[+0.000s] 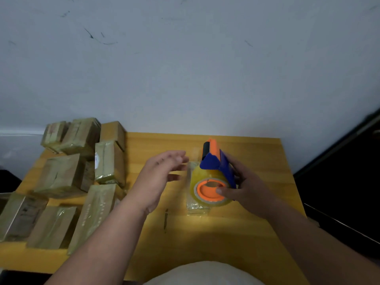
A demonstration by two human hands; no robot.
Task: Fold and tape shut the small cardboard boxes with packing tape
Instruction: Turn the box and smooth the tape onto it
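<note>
Two hands, one tape gun, box mid-seal

Right hand (244, 188) grips the blue-and-orange tape dispenser (213, 173) on a small tape-wrapped cardboard box (196, 206) at table centre; left hand (162, 171) hovers beside it, fingers straight, probably ready to steady it. Finished taped boxes (67, 182) sit piled left, out of the way.

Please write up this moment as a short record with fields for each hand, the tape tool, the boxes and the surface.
left hand: left hand, fingers straight, reaching toward the tape, holding nothing
right hand: right hand grips the tape dispenser, thumb on the orange core
tool: blue and orange tape dispenser with a clear roll, over a strip of tape lying on the table
boxes: taped cardboard boxes grouped at the left
surface: yellow wooden table
</note>
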